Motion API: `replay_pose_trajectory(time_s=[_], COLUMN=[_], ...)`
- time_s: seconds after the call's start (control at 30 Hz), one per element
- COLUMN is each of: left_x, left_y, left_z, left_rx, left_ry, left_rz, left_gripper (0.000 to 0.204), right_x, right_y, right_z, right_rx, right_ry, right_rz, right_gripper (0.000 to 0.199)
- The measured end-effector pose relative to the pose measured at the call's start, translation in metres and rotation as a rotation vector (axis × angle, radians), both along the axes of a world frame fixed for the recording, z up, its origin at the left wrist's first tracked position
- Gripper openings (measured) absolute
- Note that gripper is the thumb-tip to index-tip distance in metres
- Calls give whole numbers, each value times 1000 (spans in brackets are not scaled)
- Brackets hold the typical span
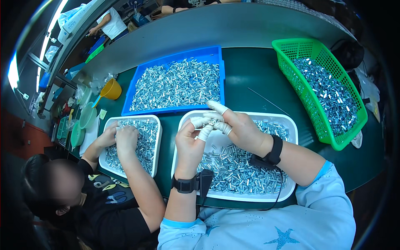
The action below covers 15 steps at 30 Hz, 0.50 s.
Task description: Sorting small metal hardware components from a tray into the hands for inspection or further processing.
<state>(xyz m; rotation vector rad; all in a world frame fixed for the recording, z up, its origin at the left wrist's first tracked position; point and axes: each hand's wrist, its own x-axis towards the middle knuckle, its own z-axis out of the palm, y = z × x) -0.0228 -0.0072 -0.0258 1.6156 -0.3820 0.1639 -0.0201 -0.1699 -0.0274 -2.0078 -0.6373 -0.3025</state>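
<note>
Fingers — metal tubes pinched, white tray beneath

The hands partly hide the held metal pieces. One far person is cut off by the edge.

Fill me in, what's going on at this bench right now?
The person's left hand and right hand, wearing white finger covers, hold a small bunch of metal pieces above a large white tray of similar pieces. To the left, a co-worker's hands are in a smaller white tray. A blue tray and a green basket hold many more.
</note>
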Motion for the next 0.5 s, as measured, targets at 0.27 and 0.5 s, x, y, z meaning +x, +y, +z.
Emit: replay_pose_trajectory(time_s=[0.27, 0.5], left_x=[-1, -2], left_y=[2, 4], left_z=[-3, 2], left_rx=[-95, -72], left_ry=[201, 276], left_rz=[-52, -67], left_gripper=[19, 21], right_x=[-1, -1], right_y=[0, 1], right_z=[-1, -3], right_rx=[39, 45], right_ry=[123, 91], right_rz=[58, 56], right_gripper=[52, 53])
